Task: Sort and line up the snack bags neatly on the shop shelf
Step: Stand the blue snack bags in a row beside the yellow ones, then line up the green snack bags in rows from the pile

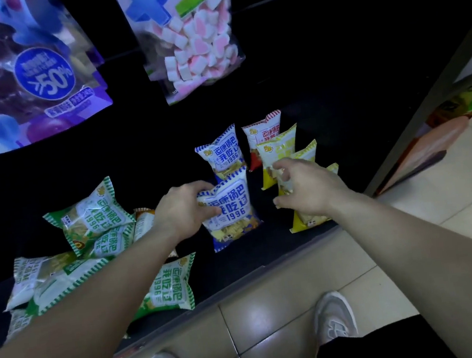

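On the dark bottom shelf (235, 272) my left hand (183, 208) grips the top left corner of a blue snack bag (232, 209) that stands near the shelf's front. A second blue bag (222, 150) stands behind it. My right hand (304, 184) hovers with spread fingers over a row of yellow bags (280, 146), touching or just above them; it holds nothing. A red bag (261, 133) stands at the back of that row. Several green bags (92, 215) lie jumbled on the left, one (168, 290) flat by the shelf edge under my left forearm.
Above hang a purple pouch marked 50% (19, 72) and a clear bag of pink and white marshmallows (195, 40). The shelf's grey upright (428, 99) stands at the right, with coloured goods beyond it. My shoes (334, 316) rest on the beige floor tiles below.
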Demonstrator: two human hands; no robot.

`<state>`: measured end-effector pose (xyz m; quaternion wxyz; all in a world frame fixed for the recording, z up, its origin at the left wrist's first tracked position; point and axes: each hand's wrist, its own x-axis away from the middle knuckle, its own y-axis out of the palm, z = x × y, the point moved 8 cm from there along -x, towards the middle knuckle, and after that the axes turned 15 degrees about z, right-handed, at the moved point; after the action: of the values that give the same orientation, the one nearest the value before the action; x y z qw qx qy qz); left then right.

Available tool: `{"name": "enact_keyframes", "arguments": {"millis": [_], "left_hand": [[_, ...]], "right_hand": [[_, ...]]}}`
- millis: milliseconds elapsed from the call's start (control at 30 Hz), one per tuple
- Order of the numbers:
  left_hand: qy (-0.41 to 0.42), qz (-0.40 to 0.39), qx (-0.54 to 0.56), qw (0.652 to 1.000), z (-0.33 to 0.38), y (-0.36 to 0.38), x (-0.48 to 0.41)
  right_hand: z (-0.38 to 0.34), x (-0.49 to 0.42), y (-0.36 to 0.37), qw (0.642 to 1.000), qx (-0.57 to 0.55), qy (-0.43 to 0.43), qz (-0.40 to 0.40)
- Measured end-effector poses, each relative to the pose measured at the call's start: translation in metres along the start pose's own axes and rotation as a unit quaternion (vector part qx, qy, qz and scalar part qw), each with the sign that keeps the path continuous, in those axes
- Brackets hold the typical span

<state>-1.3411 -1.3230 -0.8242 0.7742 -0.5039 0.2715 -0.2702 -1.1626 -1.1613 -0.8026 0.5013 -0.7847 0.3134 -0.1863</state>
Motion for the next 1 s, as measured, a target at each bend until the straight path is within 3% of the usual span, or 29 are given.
{"name": "enact_keyframes", "arguments": {"millis": [167,367,600,700,833,1000], "left_hand": [[-0.052,0.023,-0.019,0.998,-0.007,0.046,-0.05],[-0.093,-0.002,0.002,0.996,-0.003,0.103,-0.107],[-0.044,0.002,-0.069,0.997,0.002,0.133,-0.141],[0.011,0.025,-0.138,0.99,0.009,0.128,-0.145],[0.03,0.033,-0.126,0.991,0.011,0.104,-0.135],[0.049,-0.034,-0.128,0.99,-0.019,0.043,-0.083]], "right_hand": [[0.033,-0.005,0.016,0.998,0.032,0.034,-0.036],[0.057,-0.01,0.037,0.995,0.058,0.056,-0.064],[0.051,-0.016,0.049,0.992,0.075,0.05,-0.083],[0.042,-0.017,0.051,0.992,0.079,0.037,-0.089],[0.026,-0.018,0.049,0.992,0.083,0.026,-0.097],[-0.021,-0.019,0.049,0.991,0.074,-0.012,-0.11]]}}
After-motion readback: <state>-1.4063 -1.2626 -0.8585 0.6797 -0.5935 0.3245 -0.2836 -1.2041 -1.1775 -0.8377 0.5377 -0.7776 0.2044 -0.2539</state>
